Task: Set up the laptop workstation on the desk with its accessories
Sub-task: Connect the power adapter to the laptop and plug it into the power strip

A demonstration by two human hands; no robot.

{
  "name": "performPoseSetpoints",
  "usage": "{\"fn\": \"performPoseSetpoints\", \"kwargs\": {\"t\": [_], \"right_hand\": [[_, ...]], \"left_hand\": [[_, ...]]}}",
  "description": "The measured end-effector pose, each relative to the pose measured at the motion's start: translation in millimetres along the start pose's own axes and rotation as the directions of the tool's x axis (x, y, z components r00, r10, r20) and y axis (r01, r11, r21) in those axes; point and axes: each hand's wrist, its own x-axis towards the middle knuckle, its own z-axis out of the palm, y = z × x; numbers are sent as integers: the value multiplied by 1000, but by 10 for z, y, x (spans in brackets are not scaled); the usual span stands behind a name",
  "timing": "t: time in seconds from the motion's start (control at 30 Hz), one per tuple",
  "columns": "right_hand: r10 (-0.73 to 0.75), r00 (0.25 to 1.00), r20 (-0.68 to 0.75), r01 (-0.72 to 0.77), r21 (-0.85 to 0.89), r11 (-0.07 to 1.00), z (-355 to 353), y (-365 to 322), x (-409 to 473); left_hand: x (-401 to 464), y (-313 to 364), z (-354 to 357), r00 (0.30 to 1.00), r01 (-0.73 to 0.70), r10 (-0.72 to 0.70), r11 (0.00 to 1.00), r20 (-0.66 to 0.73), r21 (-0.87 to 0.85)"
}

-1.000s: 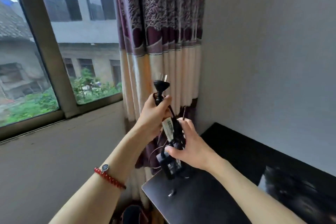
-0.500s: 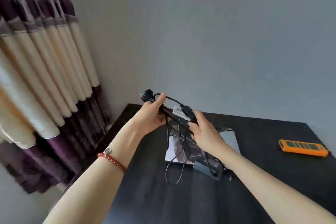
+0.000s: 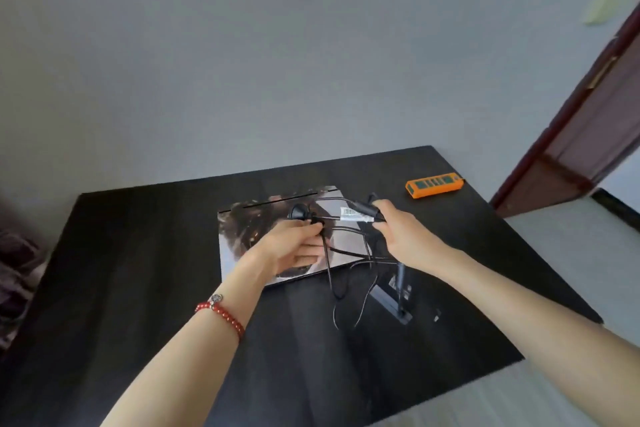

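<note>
Your left hand (image 3: pixel 294 248) is closed on the black power cable (image 3: pixel 330 218) just behind its round plug (image 3: pixel 298 211), which sticks out past the fingers toward the wall. Your right hand (image 3: pixel 403 236) pinches the same cable farther along, at a thick black section beside a white label (image 3: pixel 351 214). Between the two grips the cable runs nearly taut and level.

Below the grips, loose loops of cable hang down to the black desk (image 3: pixel 138 270). They lead to the black power brick (image 3: pixel 391 303), which lies on the desk below your right hand, nearer to you. A small connector end (image 3: pixel 437 315) lies just right of the brick.

Directly beneath both hands lies the closed laptop (image 3: pixel 242 236), flat on the desk, its lid covered with a printed picture. Beyond your right hand, toward the far right corner of the desk, sits an orange power strip (image 3: pixel 434 185), well apart from the cable. A red bead bracelet (image 3: pixel 221 314) circles your left wrist.
</note>
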Motion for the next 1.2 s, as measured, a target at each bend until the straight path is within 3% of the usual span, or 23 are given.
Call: {"fn": "performPoseSetpoints", "kwargs": {"t": [0.13,0.27,0.5,0.67,0.9,1.1,1.2], "right_hand": [[87,996,-36,-91,-124,988,-69,287,2],[128,991,42,-116,-222,968,-52,598,45],[-165,956,241,243,-340,908,252,980,58],[-422,872,247,473,-207,856,708,1187,63],[-548,813,196,563,-26,826,1131,1347,38],[-629,774,71,629,26,777,1170,1579,60],[-576,817,28,574,50,817,1193,1845,-38]], "left_hand": [[274,-177,88,993,-12,42,963,-106,268],[530,-337,85,974,-64,148,907,-173,417],[611,-563,204,885,-91,335,806,-324,585],[717,-724,356,830,-114,379,833,-408,542],[778,-942,494,789,-24,307,881,-532,472],[808,-1086,655,739,55,371,799,-563,599],[830,-1157,750,733,158,381,710,-564,686]]}}
